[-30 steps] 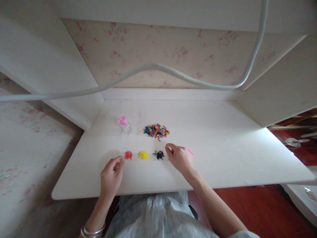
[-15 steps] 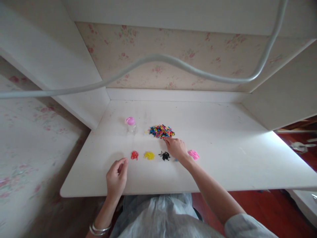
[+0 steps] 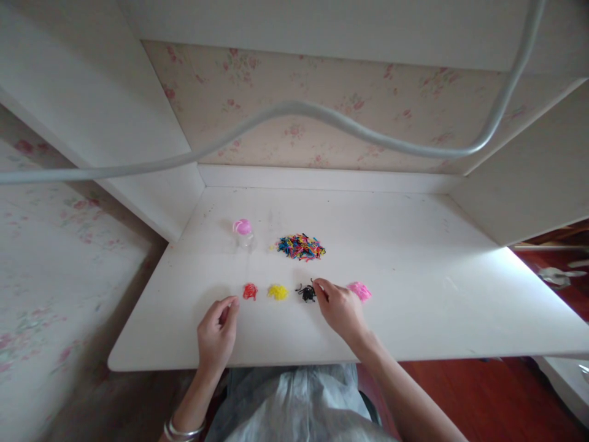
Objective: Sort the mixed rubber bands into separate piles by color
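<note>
Drawn back from the near edge of the mixed pile of thin rubber bands (image 3: 301,247) to beside the black heap (image 3: 305,294): the right hand (image 3: 341,308), now with thumb and forefinger pinched on a tiny black strand (image 3: 312,280). Little changed in the left hand (image 3: 217,330) – curled, tips together, just beside the red heap (image 3: 250,291); cannot tell whether gripping anything.

On the white table (image 3: 437,301): one multicoloured pile, and nearer, four single-colour heaps in view, in a row – red, yellow (image 3: 278,291), black, pink (image 3: 359,291). Individual bands too tangled to count. One clear container (image 3: 245,239) with a pink lid (image 3: 242,226) left of the pile, too blurred for reading any lettering. Between black and pink, part of the table hidden by the right hand. Across the view of the floral wallpaper (image 3: 294,132), one thick white cable (image 3: 294,108).
</note>
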`<state>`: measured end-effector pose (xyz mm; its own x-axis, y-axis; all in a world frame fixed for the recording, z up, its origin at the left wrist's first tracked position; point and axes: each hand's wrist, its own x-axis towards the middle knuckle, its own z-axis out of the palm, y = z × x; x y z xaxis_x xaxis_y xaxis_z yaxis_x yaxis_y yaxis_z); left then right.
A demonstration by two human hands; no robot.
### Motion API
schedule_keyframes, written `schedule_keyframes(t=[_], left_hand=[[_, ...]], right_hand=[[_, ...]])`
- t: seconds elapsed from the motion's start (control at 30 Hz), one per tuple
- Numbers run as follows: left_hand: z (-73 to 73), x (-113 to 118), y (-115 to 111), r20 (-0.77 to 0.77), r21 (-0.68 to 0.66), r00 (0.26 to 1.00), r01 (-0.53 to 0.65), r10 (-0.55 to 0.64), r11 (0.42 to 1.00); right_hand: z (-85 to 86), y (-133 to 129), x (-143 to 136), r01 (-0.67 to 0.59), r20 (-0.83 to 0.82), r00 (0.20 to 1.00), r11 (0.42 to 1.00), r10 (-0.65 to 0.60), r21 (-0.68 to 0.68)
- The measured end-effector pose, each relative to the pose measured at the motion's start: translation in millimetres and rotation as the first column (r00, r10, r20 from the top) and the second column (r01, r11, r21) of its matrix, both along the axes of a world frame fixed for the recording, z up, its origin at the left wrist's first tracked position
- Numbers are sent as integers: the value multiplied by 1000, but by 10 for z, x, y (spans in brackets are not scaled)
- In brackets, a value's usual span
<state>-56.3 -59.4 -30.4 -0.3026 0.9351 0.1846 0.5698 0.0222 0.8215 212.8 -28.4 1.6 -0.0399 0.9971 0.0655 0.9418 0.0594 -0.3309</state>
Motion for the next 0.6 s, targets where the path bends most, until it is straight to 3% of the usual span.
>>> schedule_keyframes(t=[0.13, 0.27, 0.6], left_hand=[[-3, 1, 5, -31, -7, 999, 16, -16, 1000], [4, 5, -8, -14, -10, 1000, 4, -4, 1000], [14, 17, -62, -47, 25, 998, 53, -52, 998]], right_hand=[[-66, -158, -141, -88, 66, 994, 995, 85, 37], [-65, -153, -215, -140, 158, 978, 990, 134, 28], [12, -163, -300, -97, 178, 979, 995, 99, -18]])
